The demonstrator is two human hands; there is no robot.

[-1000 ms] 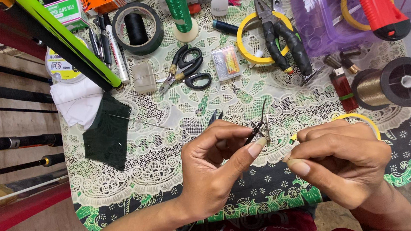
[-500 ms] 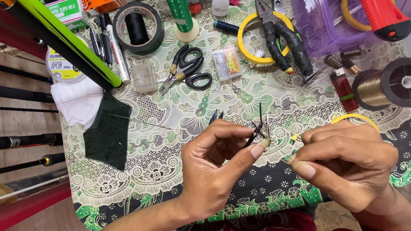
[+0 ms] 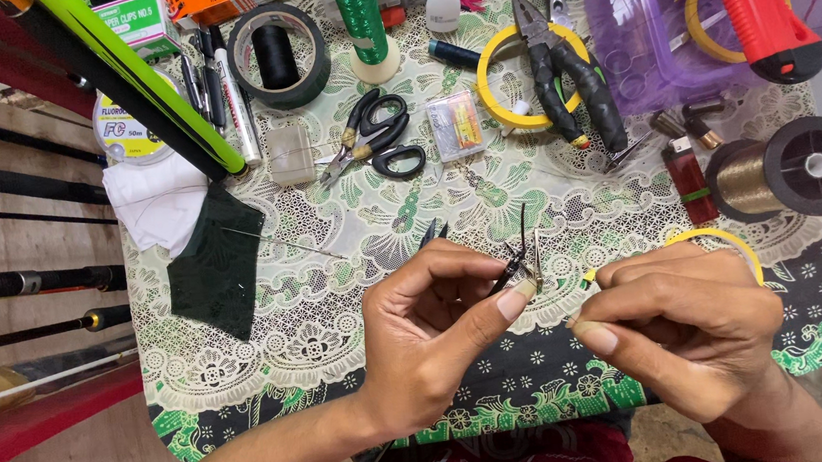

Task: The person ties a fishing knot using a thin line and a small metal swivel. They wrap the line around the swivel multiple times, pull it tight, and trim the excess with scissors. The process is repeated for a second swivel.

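Nearest the camera, the left hand [image 3: 431, 335] pinches a small dark hook-like fitting [image 3: 518, 269] between thumb and forefinger, other fingers curled in. At its 3 o'clock the right hand [image 3: 686, 320] is closed, thumb pressed to forefinger just beside the fitting; what it grips is too fine to tell. A yellow ring [image 3: 723, 236] shows behind its knuckles. Beyond, at 12 o'clock on the patterned tablecloth [image 3: 334, 268], lie black-handled scissors [image 3: 378, 144] and pliers [image 3: 567, 75]. At 2 o'clock sits a spool of brownish line [image 3: 787, 170]; at 11 o'clock, a roll of black tape [image 3: 278, 48].
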